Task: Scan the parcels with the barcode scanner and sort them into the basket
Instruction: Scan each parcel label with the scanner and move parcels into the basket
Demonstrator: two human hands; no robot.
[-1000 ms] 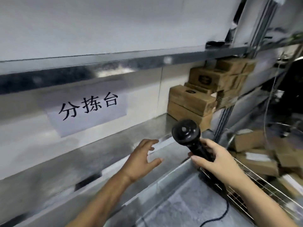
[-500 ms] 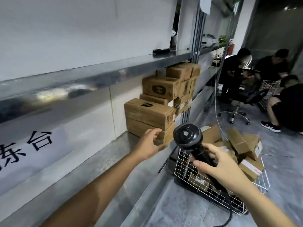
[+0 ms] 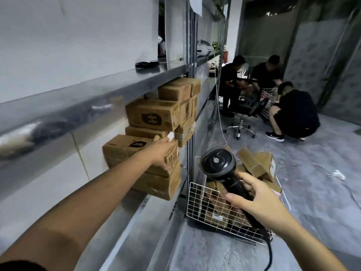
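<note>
Brown cardboard parcels are stacked on the metal shelf (image 3: 125,218) at the centre left. My left hand (image 3: 163,150) grips the near end of a parcel (image 3: 121,148) in the second layer from the bottom, thumb on top and fingers round its front face. My right hand (image 3: 256,198) grips the handle of the black barcode scanner (image 3: 219,165), whose round head points away from me, to the right of the stack. Below it on the floor stands a white wire basket (image 3: 207,210) holding several parcels (image 3: 254,163).
The upper shelf rail (image 3: 82,100) runs just above the stack. A vertical steel post (image 3: 190,114) stands right of the parcels. The scanner's black cable (image 3: 270,253) hangs down at the right. Three people (image 3: 293,112) crouch by an office chair (image 3: 248,112) and another wire basket at the back.
My view has swung right along the shelf. My left hand has reached forward and taken hold of the parcel. The right hand keeps holding the scanner over the basket.
</note>
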